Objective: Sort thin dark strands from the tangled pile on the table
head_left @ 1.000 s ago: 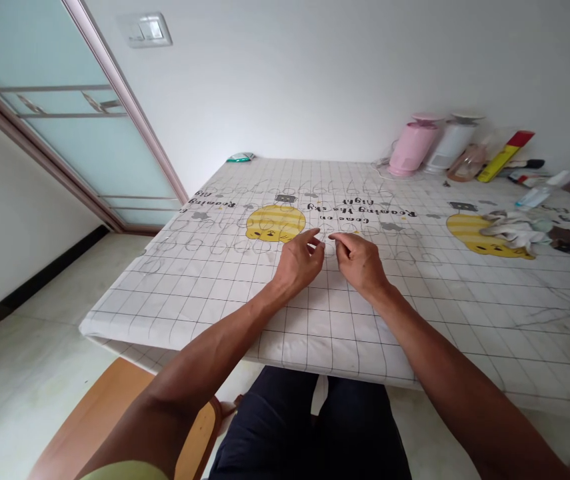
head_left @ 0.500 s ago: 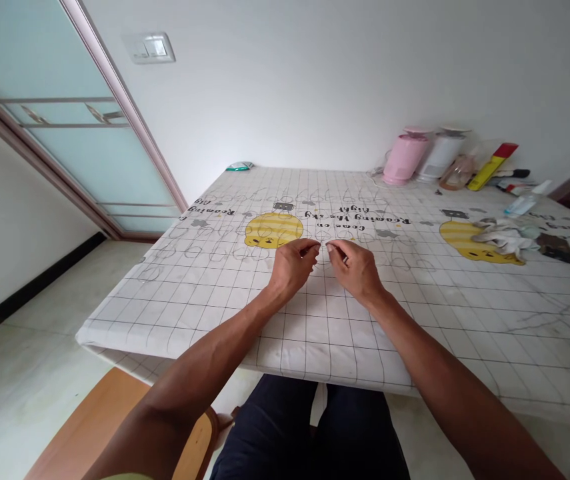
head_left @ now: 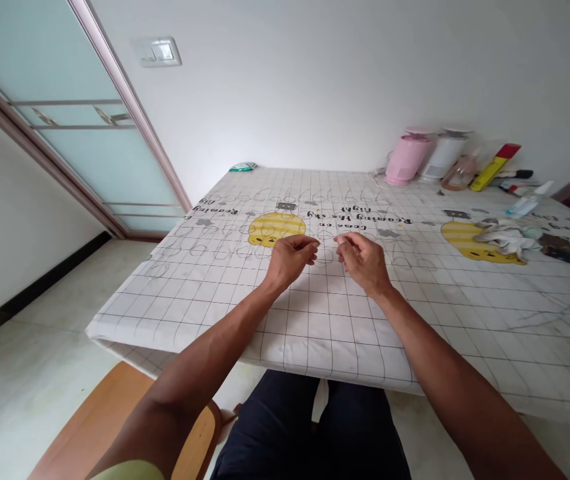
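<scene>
Over the middle of the table, my left hand (head_left: 291, 260) is closed in a pinch, thumb against fingertips. Facing it across a small gap, my right hand (head_left: 365, 264) also pinches with thumb and forefinger. Whatever lies between the fingertips is too thin to make out. Around and beyond both hands, rows of thin grey wire-like loops (head_left: 197, 251) are spread over the white checked tablecloth (head_left: 205, 293), partly across its printed yellow balloon figure (head_left: 277, 225). Loose thin strands (head_left: 549, 317) lie at the right.
Along the wall stand a pink cylinder (head_left: 407, 160), a white cylinder (head_left: 442, 159), a bottle (head_left: 459, 175) and a yellow-red box (head_left: 495, 168). A crumpled cloth (head_left: 507, 237) lies beside a dark object (head_left: 559, 248). A green packet (head_left: 243, 167) marks the far left corner; a wooden stool (head_left: 89, 417) is below.
My hands have drawn slightly apart, the right one shifting a little to the right and turning. The whole view has moved slightly.
</scene>
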`<state>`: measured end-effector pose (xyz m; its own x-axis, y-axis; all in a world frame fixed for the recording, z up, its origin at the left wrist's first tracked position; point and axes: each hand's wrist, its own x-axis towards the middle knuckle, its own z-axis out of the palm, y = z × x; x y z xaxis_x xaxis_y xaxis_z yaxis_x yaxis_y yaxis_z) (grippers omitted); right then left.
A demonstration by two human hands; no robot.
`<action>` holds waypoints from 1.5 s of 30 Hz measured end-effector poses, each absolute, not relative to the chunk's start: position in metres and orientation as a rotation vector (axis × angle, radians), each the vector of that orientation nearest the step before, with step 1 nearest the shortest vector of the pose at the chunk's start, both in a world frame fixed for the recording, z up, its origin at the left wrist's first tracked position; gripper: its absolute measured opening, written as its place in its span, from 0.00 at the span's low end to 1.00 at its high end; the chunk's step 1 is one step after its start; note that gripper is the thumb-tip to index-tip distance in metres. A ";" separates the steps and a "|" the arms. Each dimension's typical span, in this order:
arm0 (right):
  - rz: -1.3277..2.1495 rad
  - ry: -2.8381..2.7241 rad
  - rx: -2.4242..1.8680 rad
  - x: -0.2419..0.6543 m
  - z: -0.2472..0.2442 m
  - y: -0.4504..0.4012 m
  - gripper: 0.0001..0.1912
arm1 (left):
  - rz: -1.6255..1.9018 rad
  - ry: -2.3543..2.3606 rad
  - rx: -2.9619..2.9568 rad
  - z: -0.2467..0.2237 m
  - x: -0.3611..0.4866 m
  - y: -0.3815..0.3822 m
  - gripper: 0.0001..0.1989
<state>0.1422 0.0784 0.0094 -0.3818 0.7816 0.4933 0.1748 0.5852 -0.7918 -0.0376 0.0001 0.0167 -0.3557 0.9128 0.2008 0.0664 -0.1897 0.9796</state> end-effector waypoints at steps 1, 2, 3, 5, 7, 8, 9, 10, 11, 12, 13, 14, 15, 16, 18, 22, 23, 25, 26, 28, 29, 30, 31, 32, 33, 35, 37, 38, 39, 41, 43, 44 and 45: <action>0.750 -1.889 -0.762 0.141 0.010 0.077 0.18 | 1.623 1.399 1.188 0.016 -0.037 0.000 0.06; 0.691 -1.882 -0.758 0.140 0.011 0.077 0.18 | 1.616 1.398 1.197 0.016 -0.036 0.000 0.06; 0.662 -1.852 -0.760 0.141 0.012 0.079 0.18 | 1.600 1.395 1.208 0.017 -0.035 0.000 0.06; 0.785 -1.744 -0.768 0.143 0.014 0.084 0.23 | 1.559 1.375 1.222 0.019 -0.033 -0.002 0.06; 1.132 -1.672 -0.736 0.148 0.017 0.092 0.25 | 1.520 1.318 1.212 0.023 -0.032 -0.004 0.06; 1.317 -1.658 -0.700 0.151 0.019 0.095 0.25 | 1.499 1.279 1.201 0.025 -0.032 -0.005 0.06; 1.470 -1.656 -0.661 0.153 0.020 0.097 0.24 | 1.477 1.239 1.188 0.027 -0.032 -0.007 0.07; 1.579 -1.666 -0.625 0.155 0.021 0.098 0.23 | 1.452 1.199 1.176 0.028 -0.033 -0.008 0.08; 1.642 -1.673 -0.598 0.155 0.022 0.098 0.22 | 1.426 1.164 1.168 0.029 -0.033 -0.008 0.09; 1.669 -1.667 -0.583 0.155 0.023 0.096 0.21 | 1.403 1.137 1.159 0.029 -0.033 -0.009 0.10; 1.677 -1.652 -0.573 0.154 0.023 0.094 0.20 | 1.385 1.115 1.150 0.029 -0.033 -0.009 0.10; 1.676 -1.639 -0.562 0.152 0.023 0.092 0.18 | 1.371 1.100 1.140 0.028 -0.034 -0.009 0.11; 1.666 -1.626 -0.552 0.150 0.023 0.090 0.17 | 1.360 1.089 1.126 0.027 -0.034 -0.008 0.11; 1.648 -1.615 -0.545 0.148 0.022 0.088 0.16 | 1.351 1.080 1.110 0.026 -0.035 -0.008 0.11; 1.607 -1.602 -0.545 0.146 0.021 0.086 0.14 | 1.331 1.063 1.068 0.024 -0.036 -0.007 0.10; 1.616 -1.570 -0.559 0.147 0.017 0.090 0.15 | 1.295 1.059 0.990 0.024 -0.037 -0.006 0.08; 1.627 -1.564 -0.562 0.147 0.017 0.091 0.15 | 1.295 1.066 0.980 0.024 -0.037 -0.007 0.08; 1.624 -1.561 -0.568 0.149 0.015 0.093 0.17 | 1.296 1.081 0.969 0.025 -0.037 -0.007 0.08; 1.611 -1.561 -0.571 0.149 0.014 0.094 0.18 | 1.294 1.085 0.965 0.026 -0.036 -0.008 0.08; 1.578 -1.558 -0.581 0.149 0.013 0.094 0.20 | 1.282 1.095 0.958 0.027 -0.036 -0.008 0.08; 1.566 -1.559 -0.592 0.149 0.013 0.094 0.21 | 1.280 1.108 0.960 0.027 -0.035 -0.008 0.07; 1.561 -1.565 -0.606 0.149 0.013 0.094 0.22 | 1.289 1.130 0.968 0.027 -0.035 -0.008 0.07; 1.561 -1.573 -0.623 0.149 0.013 0.094 0.24 | 1.313 1.161 0.980 0.026 -0.034 -0.008 0.07; 1.564 -1.579 -0.641 0.149 0.014 0.094 0.26 | 1.352 1.200 0.994 0.026 -0.033 -0.007 0.07; 1.569 -1.582 -0.657 0.150 0.015 0.094 0.27 | 1.402 1.242 1.008 0.026 -0.032 -0.006 0.07; 1.583 -1.604 -0.675 0.150 0.016 0.093 0.29 | 1.517 1.317 1.026 0.025 -0.030 -0.005 0.07; 1.590 -1.667 -0.678 0.149 0.017 0.089 0.30 | 1.611 1.357 1.026 0.025 -0.029 -0.004 0.05; 1.593 -1.713 -0.672 0.148 0.017 0.087 0.30 | 1.642 1.364 1.024 0.025 -0.029 -0.004 0.05; 1.594 -1.756 -0.661 0.147 0.017 0.084 0.29 | 1.663 1.363 1.019 0.025 -0.030 -0.003 0.04; 1.591 -1.805 -0.630 0.144 0.017 0.078 0.28 | 1.675 1.341 1.007 0.025 -0.032 -0.003 0.03; 1.575 -1.816 -0.607 0.141 0.017 0.074 0.27 | 1.658 1.300 0.991 0.024 -0.034 -0.003 0.04; 1.558 -1.818 -0.609 0.140 0.016 0.073 0.27 | 1.644 1.275 0.981 0.024 -0.036 -0.003 0.05; 1.536 -1.822 -0.618 0.140 0.015 0.072 0.27 | 1.628 1.249 0.969 0.023 -0.037 -0.003 0.06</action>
